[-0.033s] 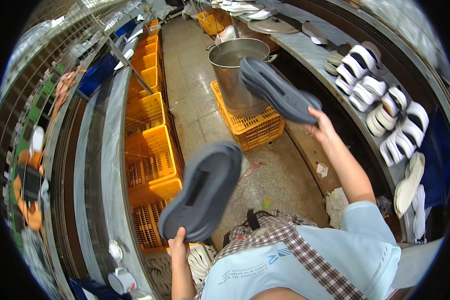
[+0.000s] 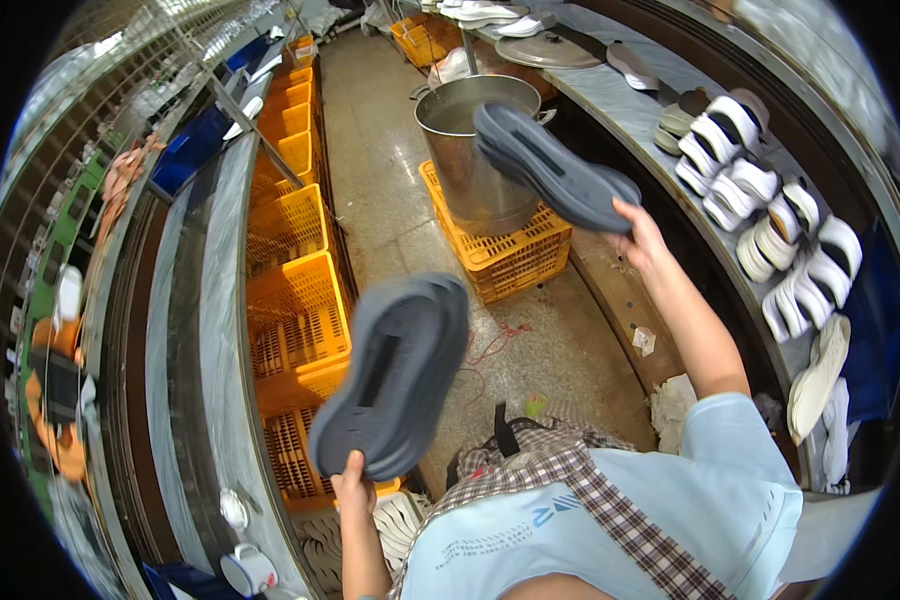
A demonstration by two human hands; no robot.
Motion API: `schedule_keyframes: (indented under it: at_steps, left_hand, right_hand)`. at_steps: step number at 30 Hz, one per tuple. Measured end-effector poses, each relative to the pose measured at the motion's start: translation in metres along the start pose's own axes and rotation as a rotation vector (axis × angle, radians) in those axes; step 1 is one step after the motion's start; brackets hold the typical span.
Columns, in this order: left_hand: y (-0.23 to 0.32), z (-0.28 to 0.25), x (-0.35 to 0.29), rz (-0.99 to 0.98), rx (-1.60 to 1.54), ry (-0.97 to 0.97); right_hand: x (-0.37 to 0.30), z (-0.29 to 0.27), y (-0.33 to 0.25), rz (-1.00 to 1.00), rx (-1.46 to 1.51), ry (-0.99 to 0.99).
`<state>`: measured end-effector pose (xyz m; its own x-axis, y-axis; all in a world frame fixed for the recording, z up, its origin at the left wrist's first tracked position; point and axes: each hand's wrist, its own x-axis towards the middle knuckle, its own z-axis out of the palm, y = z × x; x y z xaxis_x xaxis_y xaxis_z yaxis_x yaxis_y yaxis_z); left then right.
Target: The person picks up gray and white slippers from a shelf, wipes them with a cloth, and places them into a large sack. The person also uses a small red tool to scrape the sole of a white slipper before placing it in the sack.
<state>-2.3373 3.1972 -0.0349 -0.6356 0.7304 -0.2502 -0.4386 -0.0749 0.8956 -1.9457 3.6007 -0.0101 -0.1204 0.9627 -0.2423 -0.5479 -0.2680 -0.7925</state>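
A dark grey shoe sole (image 2: 422, 345) with a long slot in its middle is held up at its near end by my left hand (image 2: 354, 492), the thumb lying on top. My right hand (image 2: 642, 236) grips a matching grey shoe sole (image 2: 580, 182) by its near right end. That second sole slants across in front of a tall metal pot (image 2: 460, 185), covering part of its rim and wall. Both hands are closed on their soles, and most of the fingers are hidden underneath.
The pot stands on stacked orange crates (image 2: 500, 270). More orange crates (image 2: 300, 310) line the left, beside a long grey bench (image 2: 225, 330) with a white mug (image 2: 250, 570). On the right shelf (image 2: 620, 110) lie white soles (image 2: 820, 375) and a round metal lid (image 2: 550, 50).
The sole in my left hand has shifted slightly left. The sole in my right hand has risen a little. Both grips stay the same.
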Motion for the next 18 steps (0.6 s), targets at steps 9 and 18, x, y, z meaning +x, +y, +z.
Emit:
schedule_keyframes:
  at_steps: [9,18]
  left_hand:
    - [0.012,0.048,0.23,0.097,0.0,0.096]
    - [0.044,0.098,0.489,0.013,-0.061,0.01]
  right_hand:
    - [0.288,0.117,-0.018,-0.395,-0.783,0.434]
    - [0.466,0.179,0.028,-0.389,-1.633,0.552]
